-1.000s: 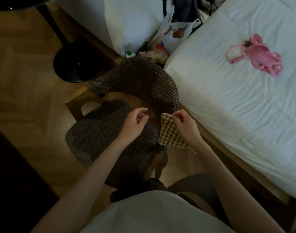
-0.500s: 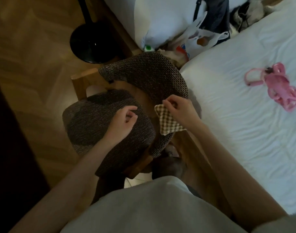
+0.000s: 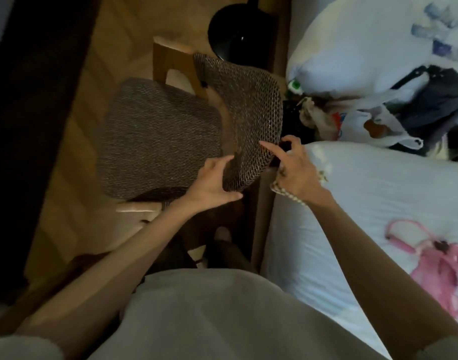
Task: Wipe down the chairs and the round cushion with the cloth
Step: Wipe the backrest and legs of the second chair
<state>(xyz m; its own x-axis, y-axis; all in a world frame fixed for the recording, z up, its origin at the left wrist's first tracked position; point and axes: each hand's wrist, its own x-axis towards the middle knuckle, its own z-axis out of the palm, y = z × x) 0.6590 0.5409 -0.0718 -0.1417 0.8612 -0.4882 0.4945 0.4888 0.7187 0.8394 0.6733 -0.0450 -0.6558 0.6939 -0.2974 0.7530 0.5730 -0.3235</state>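
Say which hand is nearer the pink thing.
Right. The right hand is at the bed edge, beyond the pink thing; the left hand is farther left, at the chair.

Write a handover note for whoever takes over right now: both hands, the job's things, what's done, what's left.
Left hand: open, beside the near end of the backrest, holding nothing.
Right hand: grips the checked cloth under its palm, forefinger stretched to the backrest's edge.
Chair stands beside the bed.
Done: nothing the view confirms.
Left: wipe this chair; other chairs and round cushion are out of view.
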